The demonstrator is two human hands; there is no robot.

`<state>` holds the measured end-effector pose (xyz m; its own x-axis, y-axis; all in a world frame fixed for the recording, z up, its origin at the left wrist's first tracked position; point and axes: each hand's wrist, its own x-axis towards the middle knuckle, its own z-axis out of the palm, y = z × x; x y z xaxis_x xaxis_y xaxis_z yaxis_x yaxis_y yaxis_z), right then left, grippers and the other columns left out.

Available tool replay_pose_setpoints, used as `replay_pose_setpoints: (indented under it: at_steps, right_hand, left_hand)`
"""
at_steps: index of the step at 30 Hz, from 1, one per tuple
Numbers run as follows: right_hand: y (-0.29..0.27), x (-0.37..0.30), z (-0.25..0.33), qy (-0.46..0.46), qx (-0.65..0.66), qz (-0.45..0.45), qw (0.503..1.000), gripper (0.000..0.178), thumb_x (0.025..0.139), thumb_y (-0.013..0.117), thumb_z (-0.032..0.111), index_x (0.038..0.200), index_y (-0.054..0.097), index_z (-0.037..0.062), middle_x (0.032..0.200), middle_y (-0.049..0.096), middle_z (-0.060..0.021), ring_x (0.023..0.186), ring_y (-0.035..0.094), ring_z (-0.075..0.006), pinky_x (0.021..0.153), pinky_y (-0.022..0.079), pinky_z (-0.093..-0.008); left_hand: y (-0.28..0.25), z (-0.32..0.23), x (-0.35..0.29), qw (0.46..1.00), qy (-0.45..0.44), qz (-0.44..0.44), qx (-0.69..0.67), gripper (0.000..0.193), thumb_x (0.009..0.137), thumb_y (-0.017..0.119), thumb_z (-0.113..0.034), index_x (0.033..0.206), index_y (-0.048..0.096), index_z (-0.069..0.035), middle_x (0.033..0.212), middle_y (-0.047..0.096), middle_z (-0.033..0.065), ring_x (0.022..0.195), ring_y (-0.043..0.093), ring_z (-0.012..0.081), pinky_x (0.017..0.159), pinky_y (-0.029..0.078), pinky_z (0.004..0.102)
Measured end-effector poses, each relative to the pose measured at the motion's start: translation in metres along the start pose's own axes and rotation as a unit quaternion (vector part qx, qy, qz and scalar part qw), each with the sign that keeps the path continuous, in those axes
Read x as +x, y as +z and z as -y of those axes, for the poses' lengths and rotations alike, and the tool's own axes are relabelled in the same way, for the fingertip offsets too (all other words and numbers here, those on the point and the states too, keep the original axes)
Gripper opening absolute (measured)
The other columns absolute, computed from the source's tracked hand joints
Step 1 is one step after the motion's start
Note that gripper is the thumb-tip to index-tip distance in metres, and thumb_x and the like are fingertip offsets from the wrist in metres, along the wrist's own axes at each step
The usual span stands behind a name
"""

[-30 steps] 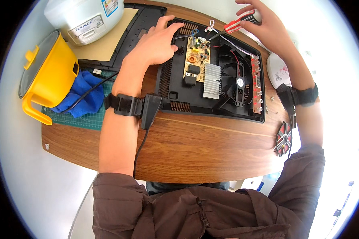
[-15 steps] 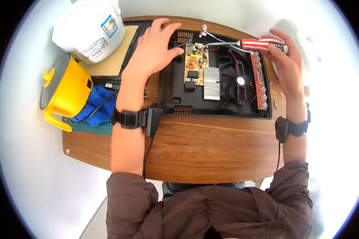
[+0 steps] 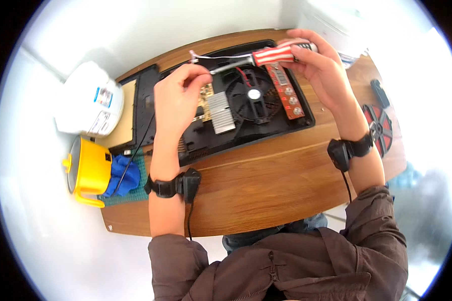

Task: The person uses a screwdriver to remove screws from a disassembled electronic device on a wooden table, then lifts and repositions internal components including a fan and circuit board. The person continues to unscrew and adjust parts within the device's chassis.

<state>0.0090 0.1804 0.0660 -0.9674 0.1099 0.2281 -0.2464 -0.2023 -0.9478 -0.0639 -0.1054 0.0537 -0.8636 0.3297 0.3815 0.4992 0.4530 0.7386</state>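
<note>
My right hand [image 3: 327, 72] grips the red-and-white striped handle of a screwdriver [image 3: 273, 54], its shaft pointing left. At the metal tip, my left hand [image 3: 177, 98] has thumb and forefinger pinched together; whatever sits between them is too small to make out. Below both hands lies the opened black housing [image 3: 246, 135] of an appliance. Inside it are a tan circuit board [image 3: 206, 93], partly covered by my left hand, a silver finned heat sink [image 3: 221, 113], a black fan [image 3: 254, 94] and a red board with several round clear parts [image 3: 290, 95].
At the left stand a white tub [image 3: 90, 100] and a yellow pot [image 3: 93, 165], with a blue cloth [image 3: 125, 178] on a green mat [image 3: 140, 165]. A red-and-black round case [image 3: 379, 128] lies at the right, near a dark small object [image 3: 380, 94].
My view has turned and shifted right. The left hand has gone from spread fingers to a pinch at the screwdriver tip, and the screwdriver has lifted off the circuit board.
</note>
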Motion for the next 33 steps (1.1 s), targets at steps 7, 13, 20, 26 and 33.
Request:
replay_pose_setpoints:
  at_steps: [7,13,20,26,33]
  right_hand:
    - [-0.054,0.027,0.045,-0.178,0.160,-0.107,0.965,0.023,0.103,0.056,0.006,0.124,0.052,-0.0010,0.112,0.067,-0.0141,0.102,0.068,-0.0234,0.096,0.058,-0.0350]
    - [-0.071,0.029,0.067,-0.259,0.210,-0.142,0.932,0.022,0.102,0.057,0.006,0.122,0.052,-0.0008,0.109,0.065,-0.0116,0.100,0.067,-0.0218,0.096,0.058,-0.0335]
    - [-0.103,0.020,0.088,-0.295,0.215,-0.180,0.914,0.025,0.098,0.060,0.004,0.121,0.052,-0.0034,0.105,0.065,-0.0132,0.097,0.068,-0.0236,0.093,0.059,-0.0338]
    - [-0.140,0.016,0.097,-0.336,0.201,-0.212,0.895,0.028,0.095,0.061,0.002,0.120,0.053,-0.0058,0.102,0.067,-0.0159,0.094,0.070,-0.0253,0.091,0.061,-0.0352]
    - [-0.135,0.006,0.093,-0.361,0.232,-0.149,0.891,0.034,0.095,0.061,0.002,0.125,0.050,-0.0116,0.105,0.066,-0.0183,0.096,0.069,-0.0264,0.093,0.061,-0.0356]
  left_hand:
    - [0.047,-0.047,-0.002,0.991,-0.007,0.107,-0.078,0.007,0.094,0.071,-0.002,0.100,0.074,-0.001,0.095,0.074,0.0018,0.087,0.067,0.0093,0.081,0.053,0.0251]
    - [0.134,-0.089,0.035,0.947,0.160,0.270,0.063,0.015,0.088,0.073,-0.015,0.095,0.074,-0.002,0.089,0.068,0.0096,0.082,0.068,0.0234,0.077,0.053,0.0337]
    - [0.216,-0.086,0.064,0.875,0.197,0.363,0.255,0.011,0.082,0.075,-0.016,0.089,0.076,-0.007,0.088,0.074,0.0113,0.088,0.071,0.0294,0.080,0.054,0.0417]
    - [0.248,-0.084,0.065,0.863,0.123,0.421,0.252,0.012,0.079,0.077,-0.012,0.088,0.075,-0.006,0.089,0.076,0.0115,0.089,0.072,0.0306,0.077,0.055,0.0424]
    - [0.215,-0.090,0.080,0.908,0.141,0.359,0.164,0.023,0.086,0.075,-0.011,0.108,0.074,-0.005,0.102,0.077,0.0130,0.095,0.074,0.0259,0.085,0.056,0.0371]
